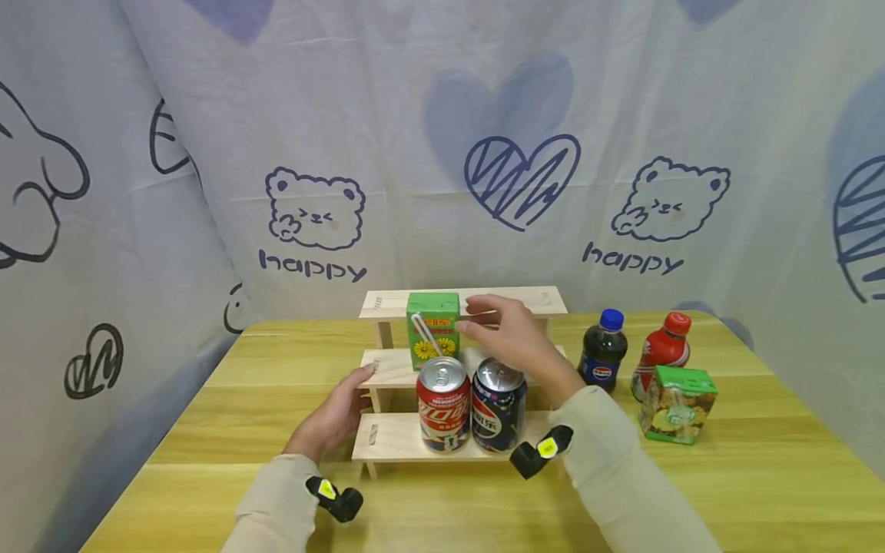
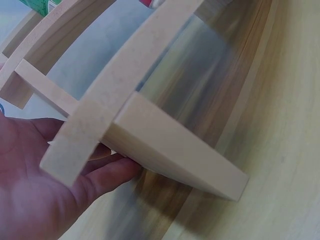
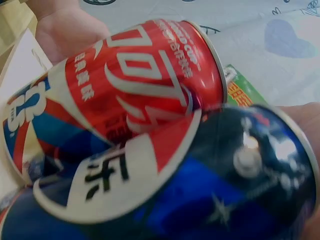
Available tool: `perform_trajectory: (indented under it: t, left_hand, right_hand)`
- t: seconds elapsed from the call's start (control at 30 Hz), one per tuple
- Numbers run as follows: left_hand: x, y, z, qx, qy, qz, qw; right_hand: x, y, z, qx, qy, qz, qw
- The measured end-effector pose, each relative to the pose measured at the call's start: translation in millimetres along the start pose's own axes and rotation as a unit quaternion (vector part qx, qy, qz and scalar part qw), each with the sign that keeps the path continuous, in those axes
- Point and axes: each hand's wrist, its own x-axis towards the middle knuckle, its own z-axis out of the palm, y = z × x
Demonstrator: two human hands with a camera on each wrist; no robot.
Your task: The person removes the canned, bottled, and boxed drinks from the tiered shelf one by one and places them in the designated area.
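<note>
A three-tier wooden shelf (image 1: 387, 369) stands on the table. My left hand (image 1: 332, 418) holds its left end at the middle tier; in the left wrist view the fingers (image 2: 112, 175) curl behind the wooden upright. On the middle tier a green drink carton (image 1: 434, 326) with a straw on its front stands upright. Beside the carton's right edge is my right hand (image 1: 518, 334), fingers loosely bent; whether they touch it I cannot tell. A red cola can (image 1: 445, 407) and a dark blue Pepsi can (image 1: 498, 407) stand side by side on the lowest tier.
Right of the shelf stand a dark cola bottle (image 1: 603, 353) with a blue cap, a red bottle (image 1: 664, 346) and another green-topped carton (image 1: 679, 407). A patterned cloth (image 1: 415, 153) hangs behind the wooden table (image 1: 228, 430).
</note>
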Motion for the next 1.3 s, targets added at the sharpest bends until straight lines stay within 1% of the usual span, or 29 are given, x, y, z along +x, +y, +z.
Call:
perform_trajectory:
  t: [0.3, 0.6, 0.8, 1.07, 1.3]
  left_hand:
    - [-0.5, 0.9, 0.1, 0.005, -0.001, 0.001, 1.0]
    - [-0.5, 1.0, -0.2, 0.003, 0.005, -0.004, 1.0]
    - [0.1, 1.0, -1.3, 0.003, 0.002, -0.003, 1.0]
    - [-0.5, 1.0, -1.5, 0.001, 0.001, -0.003, 1.0]
    - [-0.6, 0.0, -0.9, 0.0, 0.003, -0.005, 1.0]
  right_hand:
    - [12.8, -9.3, 7.9, -0.009, -0.026, 0.03, 0.9992]
    - [18.2, -11.8, 12.2, -0.014, -0.033, 0.036, 0.9987]
    - [19.7, -11.2, 14.1, -0.016, -0.033, 0.046, 0.9983]
    - [18.4, -6.4, 9.2, -0.015, -0.042, 0.027, 0.9986]
    - [12.2, -1.3, 0.7, -0.021, -0.036, 0.042, 0.9982]
